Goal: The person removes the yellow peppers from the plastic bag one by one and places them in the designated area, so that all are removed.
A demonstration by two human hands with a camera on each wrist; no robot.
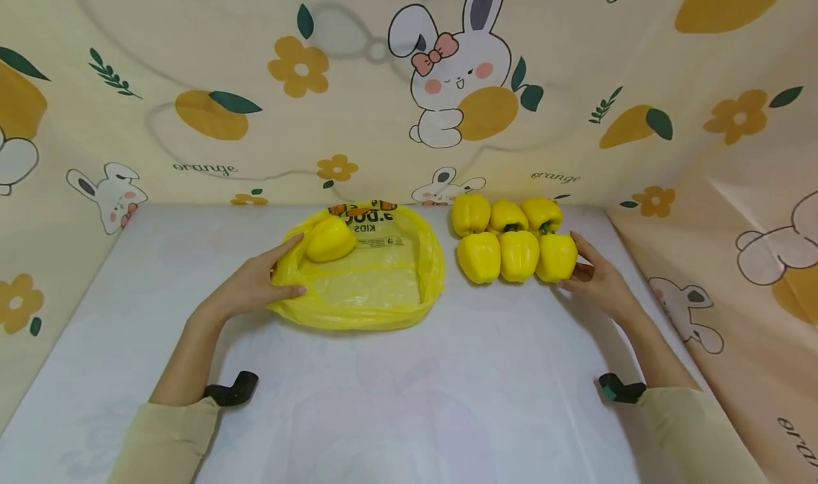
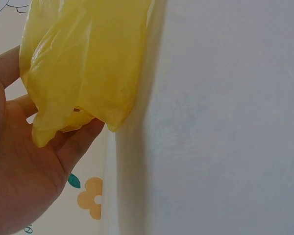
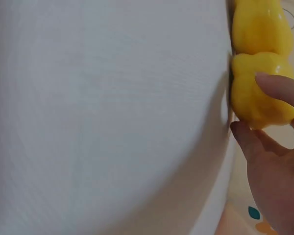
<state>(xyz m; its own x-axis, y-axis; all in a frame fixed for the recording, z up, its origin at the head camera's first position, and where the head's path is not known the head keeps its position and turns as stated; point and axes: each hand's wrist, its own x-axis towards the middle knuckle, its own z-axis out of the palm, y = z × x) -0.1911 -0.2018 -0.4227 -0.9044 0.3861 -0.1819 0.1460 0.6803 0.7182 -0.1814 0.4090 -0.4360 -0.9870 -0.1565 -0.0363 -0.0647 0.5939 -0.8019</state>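
A yellow plastic bag (image 1: 358, 317) lies with its mouth spread wide on the table, dark print on its far inner wall. Inside its left part rests one yellow bell pepper (image 1: 330, 240). My left hand (image 1: 258, 282) holds the bag's left edge; in the left wrist view the hand (image 2: 34, 166) has its fingers around the thin yellow plastic (image 2: 88, 63). To the right, my right hand (image 1: 597, 278) grips the front right bell pepper (image 1: 556, 258), thumb and fingers on its side. That pepper (image 3: 257, 93) touches its neighbour (image 3: 262, 27) in the right wrist view.
Several more yellow bell peppers (image 1: 479, 257) stand close together in two rows right of the bag. The white table (image 1: 409, 406) meets a patterned cloth backdrop (image 1: 358, 136) behind and a cloth side wall (image 1: 722, 271) near my right arm.
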